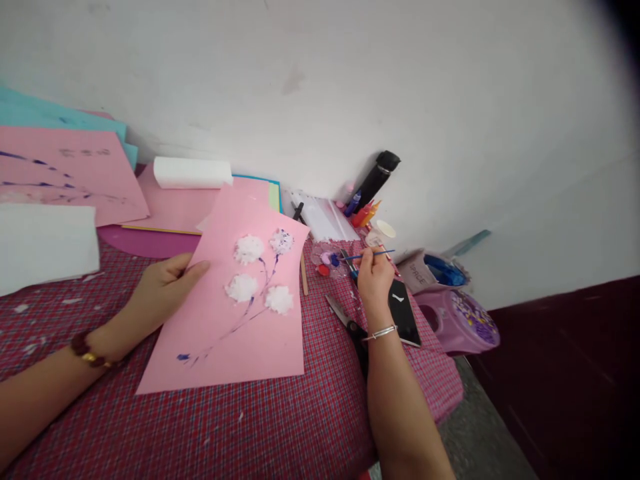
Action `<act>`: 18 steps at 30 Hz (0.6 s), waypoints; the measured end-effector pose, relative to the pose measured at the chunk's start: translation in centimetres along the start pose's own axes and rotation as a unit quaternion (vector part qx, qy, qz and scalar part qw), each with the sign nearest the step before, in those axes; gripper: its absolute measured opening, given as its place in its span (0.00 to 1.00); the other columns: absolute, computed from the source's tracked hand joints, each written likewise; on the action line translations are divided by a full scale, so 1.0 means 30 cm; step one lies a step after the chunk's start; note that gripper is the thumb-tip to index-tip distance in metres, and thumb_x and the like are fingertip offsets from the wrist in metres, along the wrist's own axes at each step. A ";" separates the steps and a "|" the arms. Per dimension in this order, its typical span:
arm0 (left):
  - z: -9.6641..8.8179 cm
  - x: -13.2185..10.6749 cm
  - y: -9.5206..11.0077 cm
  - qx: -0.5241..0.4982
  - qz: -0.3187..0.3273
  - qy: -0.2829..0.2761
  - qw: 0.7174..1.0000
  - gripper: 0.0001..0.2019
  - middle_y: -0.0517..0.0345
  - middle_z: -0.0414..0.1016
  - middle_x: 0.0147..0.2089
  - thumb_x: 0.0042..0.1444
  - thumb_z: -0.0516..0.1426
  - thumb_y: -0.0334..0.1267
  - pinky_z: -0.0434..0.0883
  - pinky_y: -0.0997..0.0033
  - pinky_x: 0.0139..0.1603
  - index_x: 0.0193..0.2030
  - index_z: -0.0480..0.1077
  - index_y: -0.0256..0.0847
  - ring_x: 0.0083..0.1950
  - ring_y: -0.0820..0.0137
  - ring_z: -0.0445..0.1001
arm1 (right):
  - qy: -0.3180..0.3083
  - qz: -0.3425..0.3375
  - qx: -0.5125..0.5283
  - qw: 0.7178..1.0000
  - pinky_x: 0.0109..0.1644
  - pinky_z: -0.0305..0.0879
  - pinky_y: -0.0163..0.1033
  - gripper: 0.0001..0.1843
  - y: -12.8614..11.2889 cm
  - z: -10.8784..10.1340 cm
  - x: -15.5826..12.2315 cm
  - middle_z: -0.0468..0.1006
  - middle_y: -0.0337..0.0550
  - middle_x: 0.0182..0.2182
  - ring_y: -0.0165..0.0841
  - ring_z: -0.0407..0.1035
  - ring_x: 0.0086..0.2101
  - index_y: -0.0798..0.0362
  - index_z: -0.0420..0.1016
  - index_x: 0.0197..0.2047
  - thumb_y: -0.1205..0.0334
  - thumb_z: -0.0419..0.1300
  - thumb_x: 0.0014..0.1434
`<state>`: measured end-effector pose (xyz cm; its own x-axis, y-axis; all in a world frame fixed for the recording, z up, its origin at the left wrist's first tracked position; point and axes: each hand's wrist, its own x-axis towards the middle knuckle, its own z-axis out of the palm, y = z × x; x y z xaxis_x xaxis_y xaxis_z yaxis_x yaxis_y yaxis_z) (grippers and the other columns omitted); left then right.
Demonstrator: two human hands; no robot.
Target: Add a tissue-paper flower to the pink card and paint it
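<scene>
My left hand (163, 283) grips the left edge of a pink paper sheet (240, 333), lifting it off the table. The sheet bears several white tissue flowers on painted purple stems. My right hand (375, 277) is closed round a thin paintbrush (373, 254), whose tip reaches left over a small paint palette (330, 261) with red and purple paint. Scissors (345, 317) lie just left of my right wrist. A black phone (404, 310) lies right of that wrist.
A red checked cloth (280, 427) covers the table. Pink and teal paper sheets (65, 167) and a white roll (193, 172) lie at the back left. Paint bottles (363, 212) and a black flask (377, 177) stand by the wall. A pink bag (463, 323) sits beyond the table's right edge.
</scene>
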<state>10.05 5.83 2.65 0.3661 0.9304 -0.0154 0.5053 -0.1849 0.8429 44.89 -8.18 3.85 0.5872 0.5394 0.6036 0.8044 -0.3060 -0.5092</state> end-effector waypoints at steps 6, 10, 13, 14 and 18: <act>-0.004 -0.004 0.009 -0.002 -0.004 0.002 1.000 0.19 0.64 0.63 0.26 0.53 0.53 0.53 0.58 0.79 0.25 0.34 0.72 0.36 0.29 0.73 0.61 | -0.012 0.007 -0.015 1.000 0.38 0.62 0.42 0.17 0.015 0.010 0.000 0.79 0.45 0.26 0.38 0.72 0.29 0.52 0.73 0.36 0.53 0.47 0.66; -0.005 -0.005 0.005 0.004 0.000 -0.002 1.000 0.17 0.64 0.64 0.26 0.56 0.53 0.51 0.58 0.80 0.25 0.35 0.71 0.36 0.29 0.73 0.61 | -0.014 0.017 0.002 1.000 0.38 0.61 0.41 0.17 0.016 0.011 -0.001 0.78 0.44 0.26 0.37 0.71 0.28 0.52 0.73 0.35 0.52 0.49 0.66; -0.004 -0.003 0.001 0.008 0.014 0.002 1.000 0.16 0.65 0.61 0.24 0.57 0.53 0.50 0.56 0.80 0.24 0.31 0.68 0.37 0.29 0.73 0.59 | -0.009 0.030 0.030 0.999 0.38 0.61 0.42 0.17 0.016 0.007 0.000 0.78 0.43 0.24 0.37 0.70 0.27 0.52 0.73 0.34 0.51 0.50 0.65; -0.003 -0.002 0.001 0.006 0.017 0.001 1.000 0.16 0.65 0.60 0.24 0.57 0.53 0.50 0.55 0.79 0.25 0.30 0.67 0.37 0.29 0.74 0.59 | -0.007 0.035 0.043 0.998 0.38 0.61 0.42 0.16 0.016 0.005 0.000 0.77 0.42 0.24 0.37 0.70 0.27 0.52 0.73 0.34 0.51 0.51 0.64; 0.001 0.000 -0.002 -0.012 0.021 -0.001 1.000 0.15 0.66 0.59 0.24 0.57 0.53 0.49 0.54 0.78 0.25 0.29 0.66 0.38 0.28 0.74 0.57 | 0.016 0.074 0.115 0.990 0.39 0.62 0.44 0.16 0.002 -0.005 0.003 0.76 0.41 0.22 0.37 0.69 0.27 0.52 0.73 0.31 0.48 0.56 0.60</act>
<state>10.04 5.83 2.57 0.3878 0.9216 0.0188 0.4711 -0.2157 0.8553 45.00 -8.26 3.96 0.7031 0.4755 0.5287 0.6694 -0.1919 -0.7177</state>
